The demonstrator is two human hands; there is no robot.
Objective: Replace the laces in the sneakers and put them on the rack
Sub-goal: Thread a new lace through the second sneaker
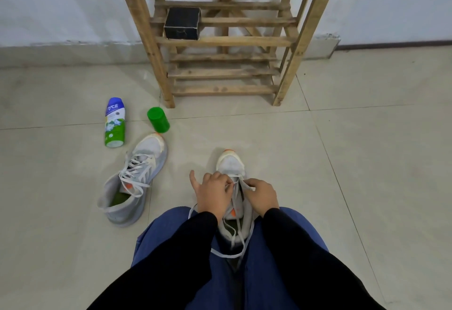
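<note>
One wide-angle view, worn on the person's head, faces forward and steeply down at the tiled floor [367, 163]. The knees [159, 234] fill the bottom of the frame, close under the lens; the left hand [212, 194] and right hand [263, 194] sit just below centre. The rack [222, 40] stands farther off, top centre, against the wall [61, 4].
</note>
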